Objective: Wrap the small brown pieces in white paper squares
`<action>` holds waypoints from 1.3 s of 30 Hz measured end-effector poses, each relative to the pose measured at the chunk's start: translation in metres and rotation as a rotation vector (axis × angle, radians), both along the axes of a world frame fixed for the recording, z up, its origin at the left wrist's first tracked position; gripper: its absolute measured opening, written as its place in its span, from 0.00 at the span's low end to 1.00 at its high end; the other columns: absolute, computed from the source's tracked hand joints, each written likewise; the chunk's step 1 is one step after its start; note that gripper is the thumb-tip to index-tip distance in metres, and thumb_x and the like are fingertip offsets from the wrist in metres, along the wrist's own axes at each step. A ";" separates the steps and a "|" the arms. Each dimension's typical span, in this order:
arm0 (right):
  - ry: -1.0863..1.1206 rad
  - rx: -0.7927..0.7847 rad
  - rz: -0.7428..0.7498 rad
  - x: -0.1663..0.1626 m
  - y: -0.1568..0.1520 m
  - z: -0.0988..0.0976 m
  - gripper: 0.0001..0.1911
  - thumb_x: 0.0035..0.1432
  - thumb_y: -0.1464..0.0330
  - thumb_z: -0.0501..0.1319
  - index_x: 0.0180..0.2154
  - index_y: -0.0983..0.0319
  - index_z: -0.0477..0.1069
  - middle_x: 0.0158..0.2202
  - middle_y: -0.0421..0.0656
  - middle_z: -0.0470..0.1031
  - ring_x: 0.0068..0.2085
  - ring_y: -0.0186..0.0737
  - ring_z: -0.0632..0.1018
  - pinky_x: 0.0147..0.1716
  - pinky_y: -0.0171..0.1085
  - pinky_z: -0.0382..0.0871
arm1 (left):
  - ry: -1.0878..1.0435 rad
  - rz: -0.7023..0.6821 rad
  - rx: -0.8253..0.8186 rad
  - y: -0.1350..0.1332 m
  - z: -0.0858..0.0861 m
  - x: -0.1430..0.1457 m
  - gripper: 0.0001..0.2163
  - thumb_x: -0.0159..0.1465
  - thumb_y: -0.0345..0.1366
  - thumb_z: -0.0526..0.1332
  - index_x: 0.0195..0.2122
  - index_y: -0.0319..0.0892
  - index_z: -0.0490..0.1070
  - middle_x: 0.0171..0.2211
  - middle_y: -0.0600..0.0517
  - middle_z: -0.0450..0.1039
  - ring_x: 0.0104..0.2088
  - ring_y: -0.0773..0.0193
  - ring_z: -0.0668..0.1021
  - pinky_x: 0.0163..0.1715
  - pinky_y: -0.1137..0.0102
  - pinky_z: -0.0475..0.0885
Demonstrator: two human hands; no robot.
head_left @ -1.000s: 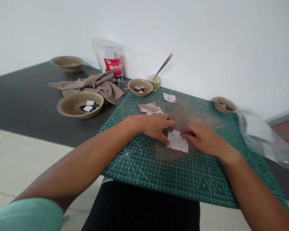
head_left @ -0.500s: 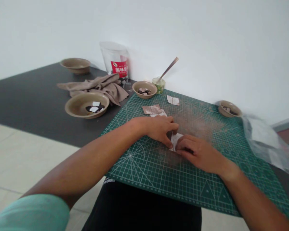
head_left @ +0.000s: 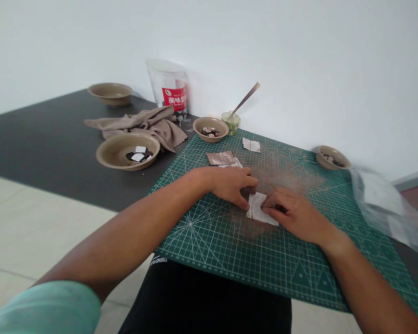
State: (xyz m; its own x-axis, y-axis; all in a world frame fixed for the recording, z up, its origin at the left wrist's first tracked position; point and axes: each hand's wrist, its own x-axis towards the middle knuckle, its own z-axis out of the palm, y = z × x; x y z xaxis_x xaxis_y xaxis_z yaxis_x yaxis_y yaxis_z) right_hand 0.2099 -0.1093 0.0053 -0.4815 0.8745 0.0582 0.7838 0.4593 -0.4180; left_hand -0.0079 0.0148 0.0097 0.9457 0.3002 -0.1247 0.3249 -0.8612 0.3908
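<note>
White wall behind, dark grey worktop (head_left: 38, 139) below it, and a green gridded cutting mat (head_left: 264, 260) laid across the near part, hanging a bit past the front edge over the person's lap. The small pale square of paper (head_left: 259, 209) lies flat near the middle of the mat. Left hand (head_left: 231, 184) pins its left edge with fingertips pressed together on it; right hand (head_left: 296, 214) lies on the right side, fingers curled down onto the sheet, so both grips are closed on the paper, not lifting it.

To do this bit well I'd say keep the left fingertips planted as an anchor and run the right along the crease with even pressure, using the mat's grid lines to keep edges square.

Room-wise: plenty of bare mat toward the person. Further back lie a brownish folded paper piece (head_left: 220, 158) and another pale scrap (head_left: 251, 145). Small tan bowl (head_left: 210, 129) and glass jar with a stick (head_left: 231, 121) are well apart at the back, crinkly clear plastic bag (head_left: 386, 208) off right.
</note>
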 end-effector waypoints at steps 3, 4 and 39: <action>0.025 -0.004 0.089 -0.010 0.001 -0.002 0.05 0.67 0.69 0.58 0.39 0.58 0.73 0.39 0.43 0.76 0.40 0.40 0.76 0.41 0.40 0.70 | -0.003 -0.014 0.017 0.002 -0.001 0.001 0.23 0.57 0.55 0.64 0.50 0.49 0.70 0.49 0.49 0.66 0.47 0.54 0.73 0.48 0.62 0.67; 0.031 -0.001 0.112 -0.012 0.002 -0.003 0.05 0.67 0.69 0.58 0.39 0.58 0.73 0.40 0.43 0.76 0.41 0.40 0.77 0.42 0.40 0.70 | -0.001 -0.017 0.029 0.002 -0.001 0.001 0.24 0.57 0.55 0.63 0.50 0.48 0.70 0.49 0.48 0.66 0.46 0.54 0.73 0.47 0.61 0.67; -0.092 0.062 -0.066 -0.002 0.010 0.003 0.06 0.67 0.68 0.57 0.36 0.60 0.70 0.38 0.44 0.73 0.39 0.41 0.74 0.39 0.40 0.66 | 0.049 0.038 0.069 -0.008 0.007 0.003 0.23 0.57 0.52 0.63 0.51 0.49 0.69 0.49 0.47 0.66 0.46 0.51 0.73 0.47 0.59 0.68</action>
State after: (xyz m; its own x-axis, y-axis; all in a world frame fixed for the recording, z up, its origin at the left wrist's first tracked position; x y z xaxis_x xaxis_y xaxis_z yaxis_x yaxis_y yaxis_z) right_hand 0.2080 -0.0990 0.0083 -0.4286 0.9006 0.0714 0.8469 0.4281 -0.3155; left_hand -0.0051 0.0071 0.0167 0.9265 0.3456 -0.1485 0.3756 -0.8720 0.3138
